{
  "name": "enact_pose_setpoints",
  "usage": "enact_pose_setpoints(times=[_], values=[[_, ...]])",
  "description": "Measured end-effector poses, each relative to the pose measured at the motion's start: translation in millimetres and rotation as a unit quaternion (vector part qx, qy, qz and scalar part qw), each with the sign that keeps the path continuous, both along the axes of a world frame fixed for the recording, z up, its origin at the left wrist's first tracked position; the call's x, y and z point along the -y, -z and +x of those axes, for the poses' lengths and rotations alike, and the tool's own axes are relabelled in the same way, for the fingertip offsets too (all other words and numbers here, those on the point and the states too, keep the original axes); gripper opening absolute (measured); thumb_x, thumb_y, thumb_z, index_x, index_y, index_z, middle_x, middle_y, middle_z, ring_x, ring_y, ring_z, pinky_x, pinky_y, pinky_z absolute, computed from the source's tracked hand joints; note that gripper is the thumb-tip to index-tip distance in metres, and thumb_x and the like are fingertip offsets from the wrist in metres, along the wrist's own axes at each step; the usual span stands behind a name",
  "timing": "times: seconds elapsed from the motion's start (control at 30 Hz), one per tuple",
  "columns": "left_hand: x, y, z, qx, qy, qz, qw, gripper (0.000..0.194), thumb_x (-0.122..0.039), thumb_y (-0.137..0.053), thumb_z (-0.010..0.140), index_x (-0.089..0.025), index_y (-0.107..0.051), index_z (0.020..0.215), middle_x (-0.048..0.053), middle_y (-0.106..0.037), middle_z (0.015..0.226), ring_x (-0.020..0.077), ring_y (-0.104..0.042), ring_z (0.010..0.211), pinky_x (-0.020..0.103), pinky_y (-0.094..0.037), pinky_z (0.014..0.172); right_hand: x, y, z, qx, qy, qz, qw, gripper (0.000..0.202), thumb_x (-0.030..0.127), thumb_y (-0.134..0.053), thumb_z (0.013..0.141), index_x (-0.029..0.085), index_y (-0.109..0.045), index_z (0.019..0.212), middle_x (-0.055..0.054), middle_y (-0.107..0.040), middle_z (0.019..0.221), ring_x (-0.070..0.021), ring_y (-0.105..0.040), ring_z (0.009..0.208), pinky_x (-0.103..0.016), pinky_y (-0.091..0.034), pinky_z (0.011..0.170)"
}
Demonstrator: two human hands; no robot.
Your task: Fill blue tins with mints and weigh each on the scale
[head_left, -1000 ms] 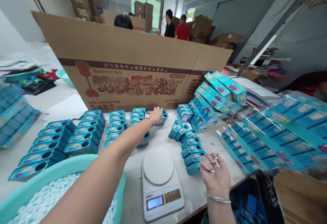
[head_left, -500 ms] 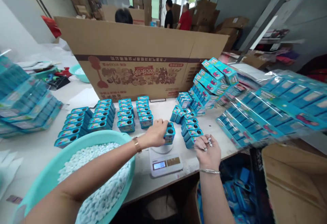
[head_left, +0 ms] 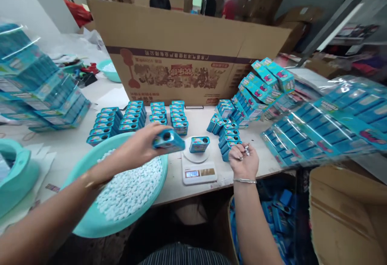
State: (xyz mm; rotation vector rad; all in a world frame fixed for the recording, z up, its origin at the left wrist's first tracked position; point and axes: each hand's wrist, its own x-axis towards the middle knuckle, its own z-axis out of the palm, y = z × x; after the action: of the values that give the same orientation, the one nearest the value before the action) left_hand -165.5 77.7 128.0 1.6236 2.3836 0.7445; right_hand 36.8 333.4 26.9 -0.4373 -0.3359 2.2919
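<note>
My left hand grips a small blue box with a round hole in its top, tilted above the rim of a mint-green basin. The basin holds many white pellets. Another blue box stands upright on the round plate of a white kitchen scale, whose display is lit. Palm up and fingers curled, my right hand holds a few white pellets just right of the scale. Beside it is a row of blue boxes.
Rows of blue boxes stand behind the basin. A large cardboard panel walls off the back. Wrapped packs lie left and right. Below the table's right edge, a carton holds blue boxes. People stand beyond the panel.
My left hand has moved left from the scale to above the basin with a blue box. One box now stands on the scale, and its display no longer reads zero. The view has shifted.
</note>
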Motion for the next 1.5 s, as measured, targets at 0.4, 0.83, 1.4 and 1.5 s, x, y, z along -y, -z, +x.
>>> enact_pose_setpoints(times=[0.4,0.83,1.4,1.5], values=[[97,111.0,-21,-0.028,-0.18,-0.173,0.968,0.048,-0.035,-0.051,0.077,-0.02,-0.053,0.122,0.012,-0.064,0.109,0.0337,-0.063,0.102,0.041,-0.051,0.082,-2,-7.9,-51,0.044,-0.048,0.029,0.997,0.023,0.022,-0.049,0.087,0.02,-0.041,0.066,0.011,-0.032,0.05,-0.0035,-0.027,0.034,-0.014,-0.027,0.033],[-53,66.1,20,0.081,-0.011,0.085,0.993,0.071,-0.037,-0.065,0.081,-0.022,-0.032,0.142,0.013,-0.047,0.144,0.0279,-0.043,0.134,0.048,-0.036,0.112,7,-19.8,-86,0.153,0.045,0.035,0.987,0.02,0.024,-0.044,0.088,0.019,-0.047,0.068,0.005,-0.051,0.057,-0.0054,-0.042,0.042,-0.017,-0.035,0.039],[-134,105.6,25,-0.003,0.014,-0.073,0.997,0.061,-0.031,-0.069,0.076,-0.016,-0.045,0.131,0.014,-0.057,0.128,0.0304,-0.052,0.12,0.043,-0.041,0.1,4,-12.0,-95,0.107,-0.012,0.064,0.992,0.027,0.029,-0.048,0.089,0.021,-0.04,0.065,0.011,-0.034,0.05,-0.0029,-0.026,0.033,-0.014,-0.023,0.031],[-132,108.2,24,0.033,0.006,-0.087,0.996,0.035,-0.028,-0.061,0.082,-0.019,-0.055,0.115,0.009,-0.064,0.114,0.0262,-0.061,0.105,0.036,-0.048,0.088,0,-8.1,-87,0.101,0.003,0.053,0.993,0.025,0.028,-0.048,0.088,0.021,-0.041,0.065,0.01,-0.034,0.05,-0.0032,-0.027,0.033,-0.014,-0.024,0.031]])
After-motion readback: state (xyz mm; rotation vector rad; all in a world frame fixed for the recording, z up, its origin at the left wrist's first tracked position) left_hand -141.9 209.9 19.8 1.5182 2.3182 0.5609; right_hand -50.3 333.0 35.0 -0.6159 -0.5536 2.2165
